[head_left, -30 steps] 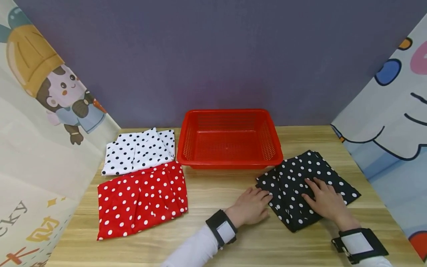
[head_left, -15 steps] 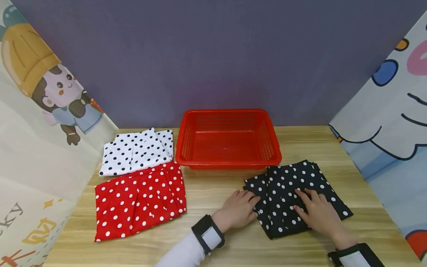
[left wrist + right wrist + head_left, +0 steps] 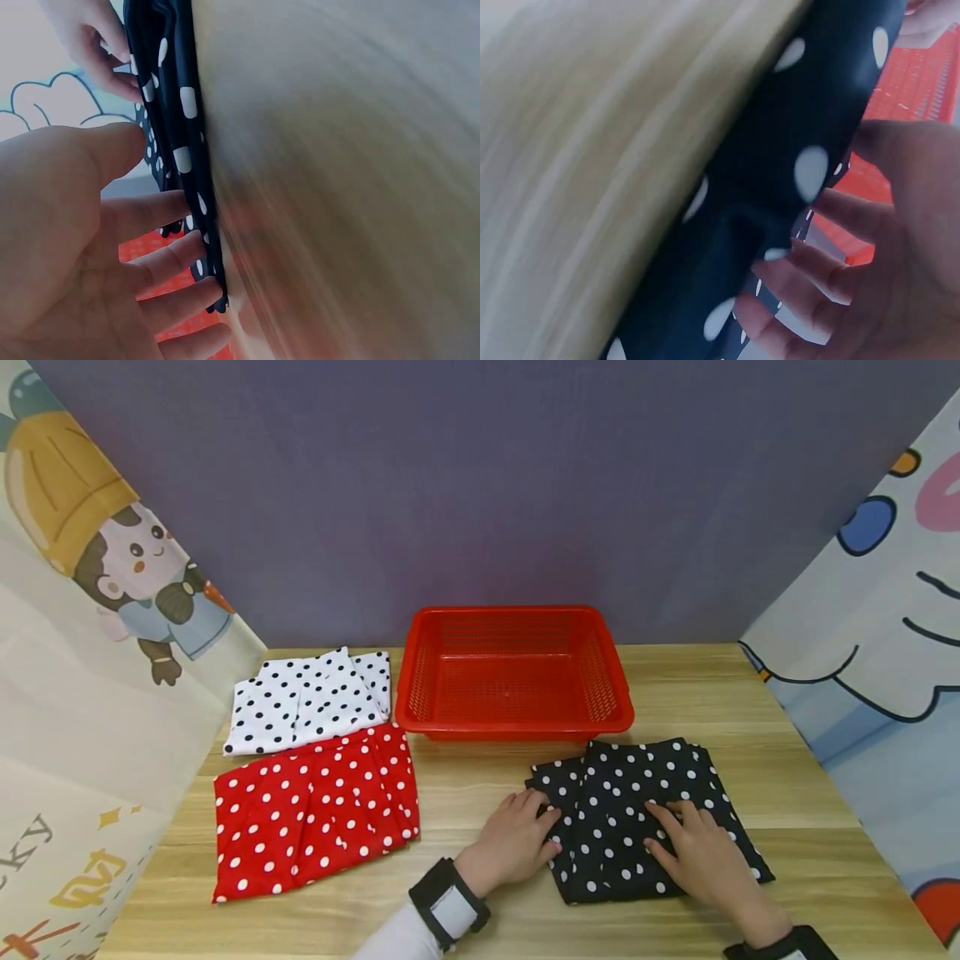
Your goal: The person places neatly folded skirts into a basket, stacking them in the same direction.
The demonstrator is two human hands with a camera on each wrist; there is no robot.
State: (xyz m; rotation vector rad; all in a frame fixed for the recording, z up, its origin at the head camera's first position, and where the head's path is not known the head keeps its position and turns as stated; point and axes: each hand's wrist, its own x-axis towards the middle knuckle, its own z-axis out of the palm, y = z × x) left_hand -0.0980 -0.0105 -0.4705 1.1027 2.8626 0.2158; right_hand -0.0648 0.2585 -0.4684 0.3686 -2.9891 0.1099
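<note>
Reaching in from the near edge, both forearms slant forward over the wood-grain tabletop (image 3: 472, 785), a white sleeve (image 3: 397, 937) showing on the left one and a black wrist strap (image 3: 813, 945) on the right. The right hand (image 3: 708, 864) lies palm down over the right half of a folded black cloth with white polka dots (image 3: 622, 818), its fingers spread and pointing forward and left; its grip is wide and loose. The left hand (image 3: 510, 839) comes in at the cloth's left edge, fingers relaxed with gaps between them and tips against the fabric. Its grip is also loose, though whether any fingertip slips beneath the edge cannot be told.

The black cloth lies flat, right of centre, its long axis running left to right with the right end tipping slightly toward the person. A fold line crosses its left part from near to far.

Left of the left forearm, well apart, lies a folded red cloth with white dots (image 3: 318, 814); a folded white cloth with black dots (image 3: 307, 702) adjoins its far edge. Just beyond the black cloth, a rectangular red plastic basket (image 3: 513, 728) blocks the way straight ahead. Behind it rises a purple-grey panel (image 3: 480, 485).
</note>
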